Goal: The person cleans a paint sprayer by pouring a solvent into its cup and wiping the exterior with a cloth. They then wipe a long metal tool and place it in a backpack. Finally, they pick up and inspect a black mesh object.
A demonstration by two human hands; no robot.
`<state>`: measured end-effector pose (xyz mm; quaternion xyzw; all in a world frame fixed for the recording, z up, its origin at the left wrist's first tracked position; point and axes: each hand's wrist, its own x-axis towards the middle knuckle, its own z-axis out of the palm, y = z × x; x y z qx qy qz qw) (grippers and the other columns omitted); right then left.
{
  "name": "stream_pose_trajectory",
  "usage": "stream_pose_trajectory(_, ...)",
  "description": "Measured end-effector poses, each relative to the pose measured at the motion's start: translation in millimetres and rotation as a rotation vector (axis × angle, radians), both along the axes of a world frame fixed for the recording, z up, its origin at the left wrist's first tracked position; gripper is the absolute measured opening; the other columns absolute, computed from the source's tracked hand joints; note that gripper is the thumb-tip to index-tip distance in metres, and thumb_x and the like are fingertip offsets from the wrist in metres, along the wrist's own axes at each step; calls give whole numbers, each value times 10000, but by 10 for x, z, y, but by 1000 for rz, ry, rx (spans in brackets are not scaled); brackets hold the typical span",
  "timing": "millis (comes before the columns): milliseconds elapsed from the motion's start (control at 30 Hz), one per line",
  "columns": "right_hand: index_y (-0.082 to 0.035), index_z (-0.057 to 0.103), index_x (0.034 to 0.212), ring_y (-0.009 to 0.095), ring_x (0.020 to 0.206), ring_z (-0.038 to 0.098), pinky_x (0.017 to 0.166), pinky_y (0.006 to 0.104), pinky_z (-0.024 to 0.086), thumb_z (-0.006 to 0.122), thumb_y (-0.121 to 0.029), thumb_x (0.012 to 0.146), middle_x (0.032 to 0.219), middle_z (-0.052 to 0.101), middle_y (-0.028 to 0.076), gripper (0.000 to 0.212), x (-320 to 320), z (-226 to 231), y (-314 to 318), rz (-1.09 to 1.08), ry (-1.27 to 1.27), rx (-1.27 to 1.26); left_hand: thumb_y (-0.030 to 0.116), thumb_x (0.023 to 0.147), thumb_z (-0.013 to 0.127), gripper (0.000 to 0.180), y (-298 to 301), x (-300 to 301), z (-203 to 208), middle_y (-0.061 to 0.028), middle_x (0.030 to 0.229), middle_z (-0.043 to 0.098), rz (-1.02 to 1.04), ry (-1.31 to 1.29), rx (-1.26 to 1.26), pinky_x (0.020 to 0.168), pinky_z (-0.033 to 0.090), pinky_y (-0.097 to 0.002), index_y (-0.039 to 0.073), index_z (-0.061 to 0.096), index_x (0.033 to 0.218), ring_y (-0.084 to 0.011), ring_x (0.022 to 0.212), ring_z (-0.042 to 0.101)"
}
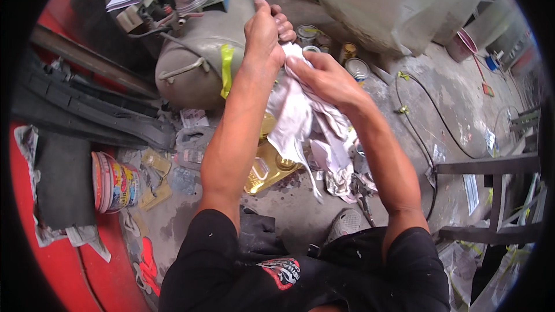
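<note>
While we stand over the littered floor (300, 208), our left hand (265, 34) is fisted tight on the top of the white rag (295, 121); right hand (324, 78) pinches it just beside, above a gold rectangular can (267, 170).

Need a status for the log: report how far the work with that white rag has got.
Done: nothing in the picture shows a finished step. In hand: both the left hand and the right hand grip the white rag, bunched between them above the floor. Left: the gold rectangular can lies on its side on the stained concrete below, untouched, as do the round tins.
</note>
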<state>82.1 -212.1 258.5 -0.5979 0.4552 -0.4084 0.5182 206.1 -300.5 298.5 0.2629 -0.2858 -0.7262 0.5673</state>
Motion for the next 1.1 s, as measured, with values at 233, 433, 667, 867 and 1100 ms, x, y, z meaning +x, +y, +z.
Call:
stream_pose_trajectory(233,47,625,1027,82,678,534,603,305,447,566,-316,983,732,620,34,370,19,431,641,156,174,-18,470,1037,394,434,-96,649,401,45,618,292,137,191,-125,396,206,-228,85,467,851,-72,489,248)
stream_pose_trajectory(433,42,625,1034,70,666,558,579,290,456,575,-309,984,729,643,41,358,-80,370,1056,76,50,109,441,1035,430,411,101,522,535,45,637,311,90,196,-173,400,204,-227,80,470,843,-72,497,260)
stream_pose_trajectory(667,9,646,1013,68,692,586,604,261,470,600,-287,985,761,654,22,301,-691,144,1493,-94,62,165,448,1050,363,420,-149,1459,568,33,639,311,15,341,-403,416,227,-217,85,461,861,-68,512,279)
stream_pose_trajectory(867,38,611,1163,113,795,650,748,249,523,447,-245,1050,929,688,81,346,-743,530,1493,-428,-391,-140,484,1018,442,404,-52,1134,565,44,649,297,-34,286,-314,413,204,-218,106,458,876,-59,506,245)
stream_pose_trajectory(1100,-2,564,1101,348,674,650,643,429,510,578,-199,965,819,656,198,240,74,-8,1241,-142,302,-352,470,1032,427,403,472,310,727,54,650,303,153,167,-249,412,182,-217,95,470,891,-46,504,238)
